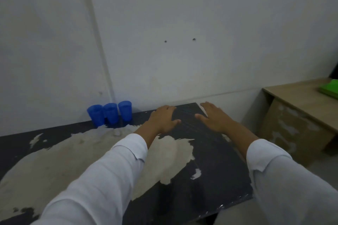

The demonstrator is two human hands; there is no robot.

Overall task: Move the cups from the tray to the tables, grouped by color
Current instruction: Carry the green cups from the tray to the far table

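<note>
Blue plastic cups, three of them, stand upright in a tight row at the back edge of the dark desk [210, 179], close against the grey wall [182, 14]: the left blue cup [96, 115], the middle blue cup [110, 113] and the right blue cup [125, 110], each just beside its neighbour, at about eleven o'clock from the hands. The desk top is black, with its coating worn away in a large pale patch [73, 157] that reaches the foot of the cups.

Both arms reach forward in white sleeves [102, 179]. The left hand [163, 119] is at twelve o'clock, palm down over the far part of the desk, fingers loosely spread and holding nothing. The right hand [213, 117] is just to its right, near the desk's far right corner, also palm down with fingers extended and empty. Whether either palm touches the surface cannot be told.

At about two o'clock, apart from the dark desk, stands a light wooden desk [296, 100], with a green object [330, 87] lying on it at the picture's edge.
</note>
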